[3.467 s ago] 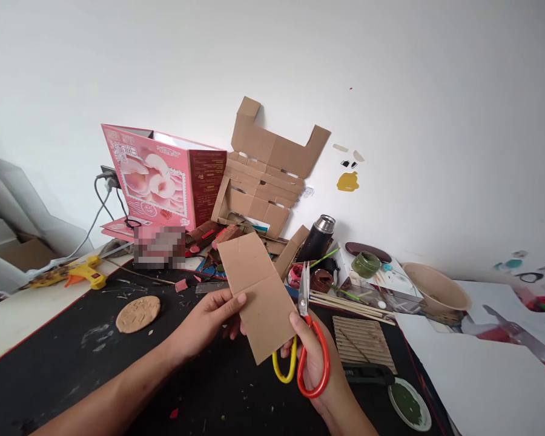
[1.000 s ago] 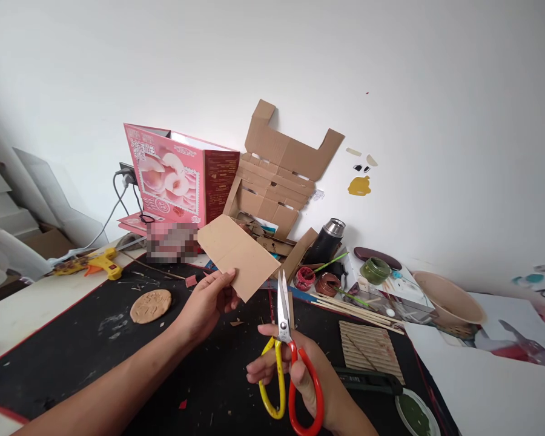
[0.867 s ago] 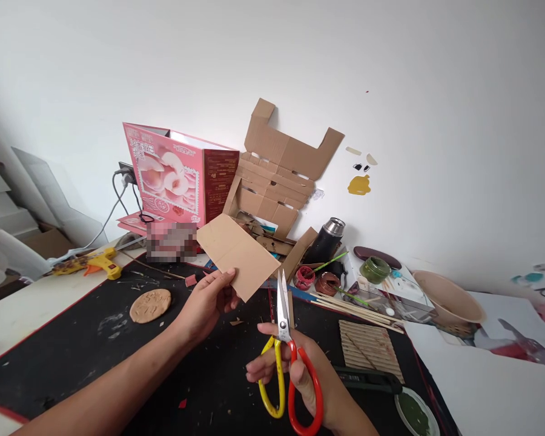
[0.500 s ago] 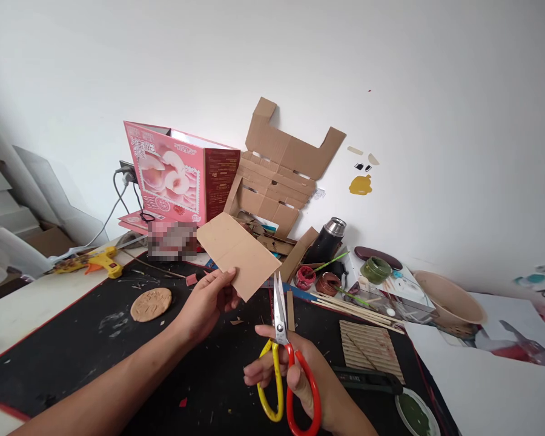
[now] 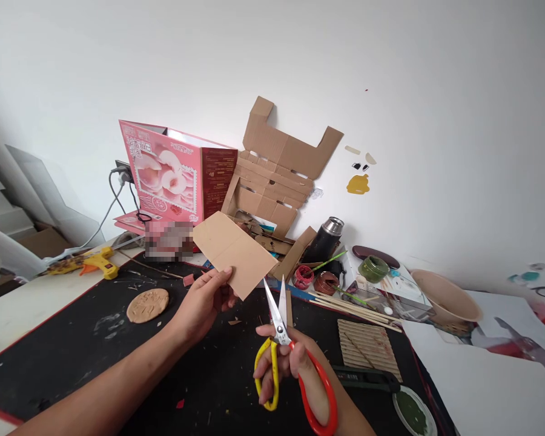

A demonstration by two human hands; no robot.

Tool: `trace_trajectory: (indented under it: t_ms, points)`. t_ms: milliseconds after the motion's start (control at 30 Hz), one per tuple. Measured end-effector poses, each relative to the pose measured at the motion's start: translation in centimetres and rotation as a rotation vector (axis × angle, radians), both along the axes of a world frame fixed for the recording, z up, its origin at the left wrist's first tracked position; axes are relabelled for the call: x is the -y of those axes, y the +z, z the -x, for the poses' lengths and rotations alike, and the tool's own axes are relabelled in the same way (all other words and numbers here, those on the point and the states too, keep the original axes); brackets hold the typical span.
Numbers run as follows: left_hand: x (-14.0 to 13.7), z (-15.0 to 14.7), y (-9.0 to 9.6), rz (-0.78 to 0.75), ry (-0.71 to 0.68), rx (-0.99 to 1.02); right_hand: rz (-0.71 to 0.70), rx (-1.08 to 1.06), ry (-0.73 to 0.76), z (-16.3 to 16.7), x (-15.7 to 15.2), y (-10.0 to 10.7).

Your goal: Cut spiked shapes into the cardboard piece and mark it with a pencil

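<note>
A flat rectangular piece of cardboard (image 5: 234,249) is pinched at its lower edge by my left hand (image 5: 211,293), thumb on top. It is held tilted above the black mat (image 5: 172,381). My right hand (image 5: 300,369) grips a pair of scissors (image 5: 280,327) with one yellow and one red handle, fingers through the loops. The scissor blades point up and away, parted in a narrow V. Their tips are close to the cardboard's lower right corner; no cut shows in the sheet.
A round clay disc (image 5: 148,305) lies left on the mat, near a yellow glue gun (image 5: 93,263). Behind stand a pink box (image 5: 168,175) and cut cardboard (image 5: 277,175). To the right are a black flask (image 5: 322,242), paint jars (image 5: 373,269), wooden sticks (image 5: 358,312) and a corrugated piece (image 5: 367,350).
The scissor blades have spread from nearly closed to a V, and the handles have moved apart. My left hand and the cardboard have barely shifted.
</note>
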State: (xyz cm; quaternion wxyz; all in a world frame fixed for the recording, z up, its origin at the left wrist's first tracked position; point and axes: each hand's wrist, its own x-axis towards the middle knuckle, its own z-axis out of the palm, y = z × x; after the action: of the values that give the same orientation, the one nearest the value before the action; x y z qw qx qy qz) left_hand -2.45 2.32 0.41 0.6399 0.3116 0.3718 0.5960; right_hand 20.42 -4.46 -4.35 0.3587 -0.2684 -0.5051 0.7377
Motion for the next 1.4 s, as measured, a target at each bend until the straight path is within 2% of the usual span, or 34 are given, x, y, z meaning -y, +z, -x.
trace_trajectory:
  t_ms: [67,133,267,467,667,1100,1300,1400]
  points:
    - [0.0,0.0,0.1,-0.012,0.014,0.003,-0.040,0.079,-0.089,0.1,0.7,1.4]
    - [0.0,0.1,0.2,-0.019,0.038,0.016,-0.049,0.123,-0.104,0.3,1.3,2.5]
    - [0.1,0.0,0.5,-0.020,0.068,0.025,-0.049,0.179,-0.123,0.9,1.7,3.3]
    - [0.6,-0.2,0.9,-0.029,0.056,-0.042,-0.041,0.240,-0.149,1.4,2.0,3.5]
    - [1.1,-0.3,0.8,-0.074,-0.031,-0.098,-0.083,0.294,-0.151,1.6,2.2,3.4]
    - [1.7,-0.7,1.4,-0.114,-0.116,-0.024,-0.181,0.375,-0.152,2.0,2.6,3.4]
    - [2.0,-0.1,0.8,-0.186,-0.243,-0.214,-0.211,0.423,-0.155,2.0,2.8,3.3]
    - [2.1,0.0,0.9,-0.173,-0.262,-0.235,-0.234,0.436,-0.150,2.0,2.8,3.3]
